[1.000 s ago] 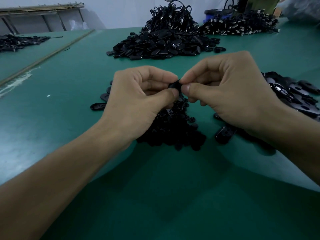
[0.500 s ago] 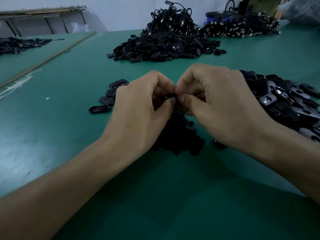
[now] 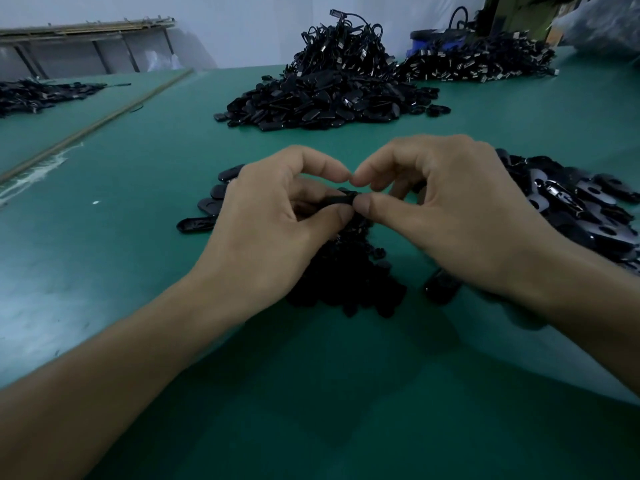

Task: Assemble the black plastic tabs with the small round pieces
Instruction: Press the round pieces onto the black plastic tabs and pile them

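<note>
Spreading under a pale wall (image 3: 242, 29), the green worktop (image 3: 138, 244) carried heaps of black parts (image 3: 322, 95). The left hand (image 3: 273, 230) and right hand (image 3: 460, 223), fingers curled, pinched one black plastic tab (image 3: 337, 201) above the small round pieces (image 3: 346, 285).

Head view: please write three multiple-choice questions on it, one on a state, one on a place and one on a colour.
1. What is the state of the black tab?
A. lying alone
B. held between the left hand and the right hand
C. buried in a pile

2. Where does the heap of small round pieces lie?
A. on a shelf
B. on the floor
C. below both hands

3. What colour is the table?
A. green
B. white
C. red

Answers:
1 B, fingertips of both hands grip it.
2 C, the heap shows under the hands.
3 A, the bare surface is green.
</note>
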